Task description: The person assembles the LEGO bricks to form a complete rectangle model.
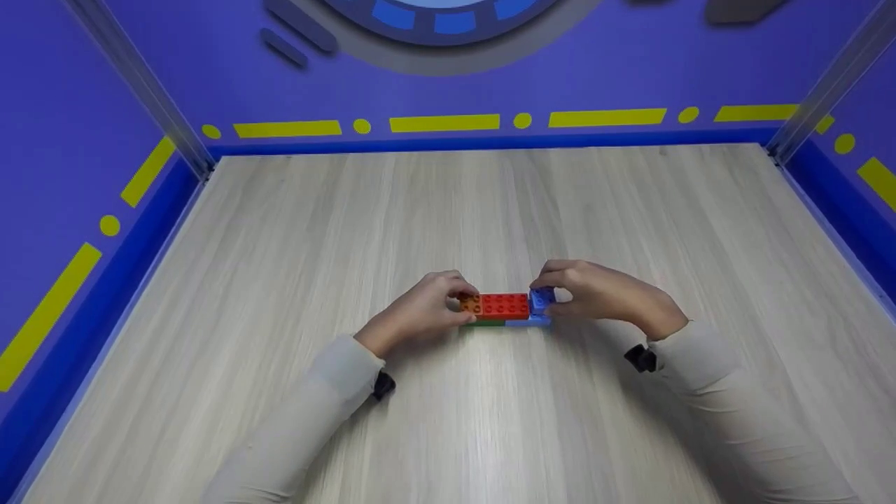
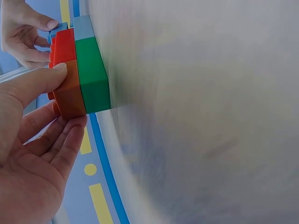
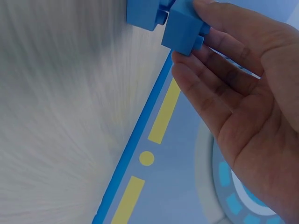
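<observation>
Near the middle of the table sits a low two-layer build of toy building bricks. Its bottom layer is a green brick (image 2: 95, 77) and a light blue brick (image 1: 526, 323). A red brick (image 1: 505, 306) and an orange brick (image 2: 71, 91) lie on top, side by side. My left hand (image 1: 428, 308) pinches the orange brick at the build's left end. Between thumb and fingers, my right hand (image 1: 595, 292) holds a blue brick (image 3: 183, 27) over the right end. In the right wrist view, studs show in a gap between it and the lower light blue brick.
The bricks rest on a pale wood-grain table (image 1: 350, 231). Purple-blue panels (image 1: 448, 91) with yellow markings stand along its back and both sides. Metal corner posts (image 1: 150, 77) rise at the back corners.
</observation>
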Action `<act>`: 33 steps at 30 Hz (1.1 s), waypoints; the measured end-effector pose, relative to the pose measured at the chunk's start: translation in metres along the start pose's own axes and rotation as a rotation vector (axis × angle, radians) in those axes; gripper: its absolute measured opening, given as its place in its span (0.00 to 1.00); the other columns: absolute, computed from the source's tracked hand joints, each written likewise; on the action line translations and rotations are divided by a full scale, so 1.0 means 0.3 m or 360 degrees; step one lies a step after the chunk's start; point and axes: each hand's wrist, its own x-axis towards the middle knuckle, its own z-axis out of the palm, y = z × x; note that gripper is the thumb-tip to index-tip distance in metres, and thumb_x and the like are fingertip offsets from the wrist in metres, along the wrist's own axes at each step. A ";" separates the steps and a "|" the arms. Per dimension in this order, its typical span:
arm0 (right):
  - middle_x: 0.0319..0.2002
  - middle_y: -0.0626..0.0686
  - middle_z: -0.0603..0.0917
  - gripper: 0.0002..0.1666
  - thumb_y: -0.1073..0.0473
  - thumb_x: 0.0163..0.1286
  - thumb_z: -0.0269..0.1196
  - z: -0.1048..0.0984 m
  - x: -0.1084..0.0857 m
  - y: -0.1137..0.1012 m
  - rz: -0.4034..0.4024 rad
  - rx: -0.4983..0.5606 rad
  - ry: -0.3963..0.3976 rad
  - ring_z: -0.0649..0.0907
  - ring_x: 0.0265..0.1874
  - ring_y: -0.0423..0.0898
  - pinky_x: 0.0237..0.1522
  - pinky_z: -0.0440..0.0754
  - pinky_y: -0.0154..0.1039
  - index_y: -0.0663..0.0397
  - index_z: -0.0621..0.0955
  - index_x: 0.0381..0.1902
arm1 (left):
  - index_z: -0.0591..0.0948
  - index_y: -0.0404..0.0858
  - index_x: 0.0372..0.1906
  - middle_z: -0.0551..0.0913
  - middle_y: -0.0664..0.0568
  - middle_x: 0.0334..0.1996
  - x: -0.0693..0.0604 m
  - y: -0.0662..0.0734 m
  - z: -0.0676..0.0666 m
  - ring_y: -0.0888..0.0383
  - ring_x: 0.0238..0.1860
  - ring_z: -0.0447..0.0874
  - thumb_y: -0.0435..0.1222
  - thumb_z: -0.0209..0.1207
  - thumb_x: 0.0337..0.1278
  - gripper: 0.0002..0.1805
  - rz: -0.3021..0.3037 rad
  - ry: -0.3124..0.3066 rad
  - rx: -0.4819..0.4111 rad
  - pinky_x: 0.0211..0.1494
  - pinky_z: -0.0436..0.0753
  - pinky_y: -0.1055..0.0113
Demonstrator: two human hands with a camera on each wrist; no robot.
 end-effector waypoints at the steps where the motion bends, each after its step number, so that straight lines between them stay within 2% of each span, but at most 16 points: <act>1: 0.43 0.52 0.82 0.18 0.64 0.57 0.70 0.001 0.001 -0.001 -0.0001 0.0001 -0.0003 0.83 0.44 0.46 0.46 0.83 0.42 0.59 0.84 0.47 | 0.83 0.36 0.51 0.82 0.51 0.44 0.000 -0.001 0.000 0.58 0.47 0.79 0.37 0.66 0.55 0.18 -0.0001 -0.0003 0.0003 0.52 0.79 0.63; 17: 0.43 0.50 0.82 0.18 0.63 0.57 0.71 0.012 0.002 -0.018 0.0074 0.0027 -0.0049 0.82 0.44 0.44 0.46 0.83 0.42 0.57 0.84 0.48 | 0.83 0.34 0.50 0.82 0.49 0.44 0.001 0.003 0.001 0.57 0.46 0.79 0.34 0.65 0.55 0.17 0.0037 0.0006 -0.0031 0.50 0.81 0.64; 33: 0.39 0.50 0.81 0.18 0.63 0.57 0.71 0.012 0.009 -0.032 0.0097 -0.0019 -0.0072 0.81 0.38 0.43 0.41 0.82 0.41 0.58 0.85 0.47 | 0.83 0.37 0.53 0.81 0.52 0.46 0.001 0.006 0.002 0.59 0.47 0.79 0.36 0.66 0.55 0.19 -0.0093 -0.0014 -0.0057 0.52 0.80 0.63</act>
